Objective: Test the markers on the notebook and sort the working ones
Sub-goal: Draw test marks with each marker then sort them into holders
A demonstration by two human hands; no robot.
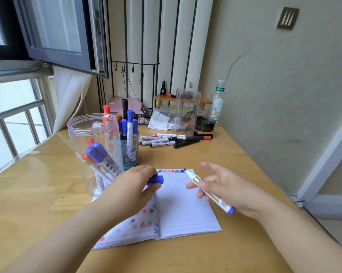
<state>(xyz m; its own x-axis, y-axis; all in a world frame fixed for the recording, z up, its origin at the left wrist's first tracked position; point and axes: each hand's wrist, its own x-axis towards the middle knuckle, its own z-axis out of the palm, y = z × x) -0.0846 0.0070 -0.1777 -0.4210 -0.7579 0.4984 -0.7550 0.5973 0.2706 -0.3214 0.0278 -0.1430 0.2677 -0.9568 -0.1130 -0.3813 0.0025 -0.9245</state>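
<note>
An open lined notebook (pixel 183 209) lies on the wooden desk (pixel 215 160), with coloured star marks along its top line and on its left page. My right hand (pixel 225 186) holds an uncapped blue marker (pixel 209 191), its tip at the top right of the page. My left hand (pixel 134 186) rests on the left page and grips the blue cap (pixel 156 179). A clear plastic jar (pixel 96 152) at the left holds several markers. Behind it a small blue cup (pixel 129 152) holds several more.
A pile of loose markers (pixel 172 139) lies at the back of the desk. Behind it stand a clear box (pixel 186 111), a plastic bottle (pixel 217 103), a small wooden shelf (pixel 205 100) and crumpled tissue (pixel 159 120). An open window (pixel 48 36) is at the left.
</note>
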